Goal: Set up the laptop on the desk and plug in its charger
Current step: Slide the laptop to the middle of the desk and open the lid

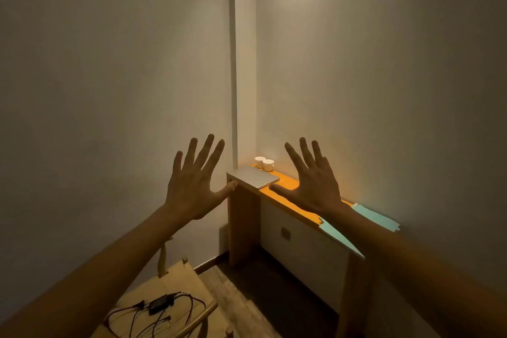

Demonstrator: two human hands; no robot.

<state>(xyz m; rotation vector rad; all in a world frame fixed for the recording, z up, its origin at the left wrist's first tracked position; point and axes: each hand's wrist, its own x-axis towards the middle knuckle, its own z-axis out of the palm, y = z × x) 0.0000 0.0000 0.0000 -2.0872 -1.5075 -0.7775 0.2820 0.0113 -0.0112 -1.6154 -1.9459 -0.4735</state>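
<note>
A closed silver laptop (253, 176) lies flat at the left end of a narrow orange-topped desk (285, 195) set against the right wall. A black charger brick with tangled cables (160, 306) rests on a wooden chair seat at the bottom left. My left hand (192, 184) is raised in the air left of the desk, fingers spread, holding nothing. My right hand (312, 181) is raised over the desk top just right of the laptop, fingers spread and empty. Neither hand touches the laptop.
Two small white cups (264, 163) stand behind the laptop in the corner. A wall socket (285, 233) sits under the desk on the white panel. Light blue sheets (375, 218) lie on the desk's near end. The wooden chair (175, 282) stands at the lower left.
</note>
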